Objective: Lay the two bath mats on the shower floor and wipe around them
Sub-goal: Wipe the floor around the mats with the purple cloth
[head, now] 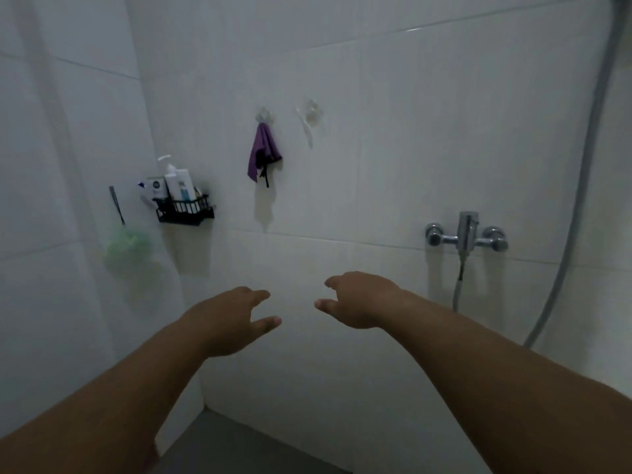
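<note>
I face the white tiled shower wall [376,165]. My left hand [232,319] and my right hand [355,299] are stretched out side by side in front of it, fingers apart and holding nothing. A strip of dark grey shower floor [246,446] shows at the bottom between my forearms. No bath mat is in view. A purple cloth [261,153] hangs from a clear hook on the wall, above and beyond my left hand.
A black wire caddy [186,210] with several bottles hangs at the left corner. A green bath sponge [128,248] hangs on the left wall. A chrome mixer tap [466,234] and its grey hose [578,200] are on the right. A second clear hook [313,111] is next to the cloth.
</note>
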